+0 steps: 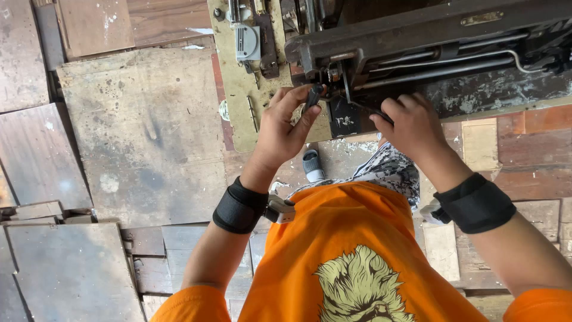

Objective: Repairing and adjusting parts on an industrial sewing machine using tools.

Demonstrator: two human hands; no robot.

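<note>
Our left hand (285, 128) has its fingers clamped on a small dark part (314, 95) under the tilted sewing machine (417, 36), while our right hand (411, 125) curls closed against its underside.

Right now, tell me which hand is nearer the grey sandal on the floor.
Left. The left hand is just above the grey sandal; the right hand is farther off, up and to its right.

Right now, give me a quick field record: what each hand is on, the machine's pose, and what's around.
left hand: pinching a small dark part at the machine's underside
right hand: fingers pressed on the underside, beside the left
machine: sewing machine tipped up, rods showing
support: worn beige table
wrists: black wristbands
floor: patched wooden boards
</note>
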